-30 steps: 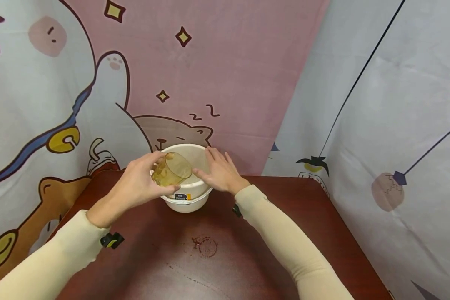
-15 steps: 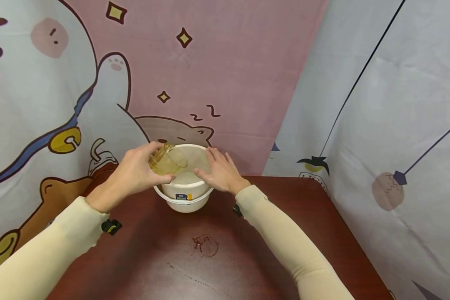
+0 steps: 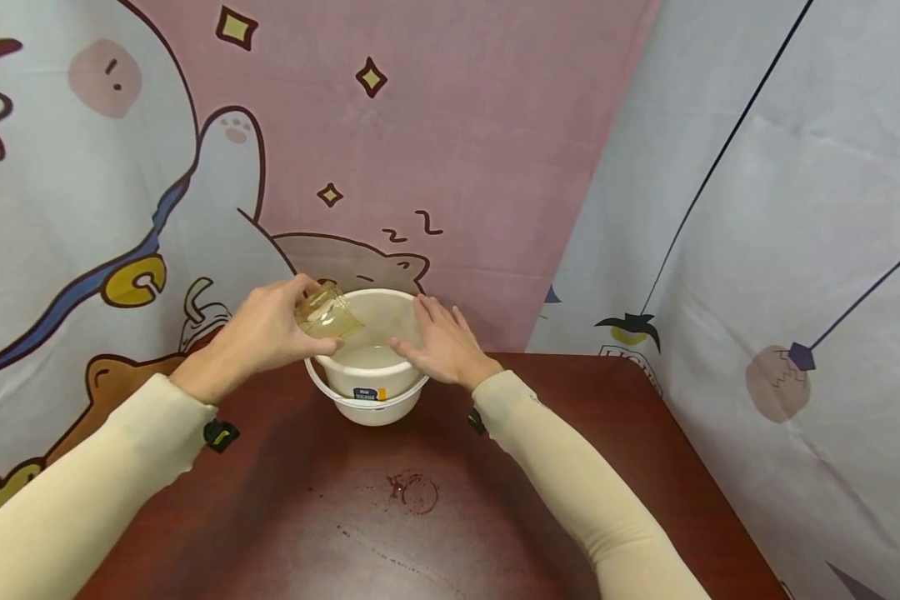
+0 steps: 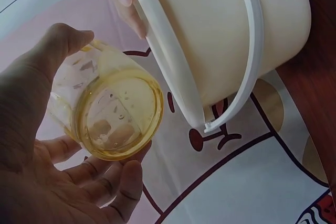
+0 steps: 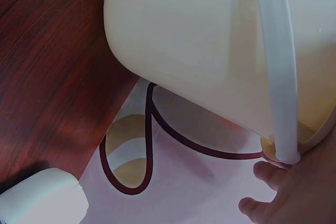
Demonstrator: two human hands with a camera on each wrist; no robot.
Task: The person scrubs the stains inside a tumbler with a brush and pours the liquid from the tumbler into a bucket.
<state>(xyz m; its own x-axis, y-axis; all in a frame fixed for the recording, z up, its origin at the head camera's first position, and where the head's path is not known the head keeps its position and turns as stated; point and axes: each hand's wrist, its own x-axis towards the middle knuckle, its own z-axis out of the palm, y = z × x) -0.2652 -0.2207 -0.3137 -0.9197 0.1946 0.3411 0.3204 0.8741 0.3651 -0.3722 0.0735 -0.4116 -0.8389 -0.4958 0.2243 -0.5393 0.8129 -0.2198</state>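
A cream-white bucket [image 3: 378, 379] with a white handle [image 4: 255, 30] stands near the table's back edge. Above its left side, my left hand [image 3: 258, 329] holds a clear yellow glass [image 3: 326, 315] tipped with its mouth down to the right. In the left wrist view, thumb and fingers go round the glass [image 4: 113, 106], whose base faces the camera; droplets cling to it. My right hand [image 3: 450, 342] rests on the bucket's right rim, fingers extended. Some clear liquid appears to lie in the bucket, though its depth cannot be told.
The dark red-brown table [image 3: 532, 500] carries a wet ring mark [image 3: 420, 493] and scattered drops in front of the bucket. Printed fabric [image 3: 457, 150] hangs behind and to the right. A white rounded thing [image 5: 44, 200] shows at the right wrist view's lower left; its kind is unclear.
My left hand has risen and shifted slightly left, tipping the glass further until its mouth points down into the bucket. My right hand has stayed on the rim.
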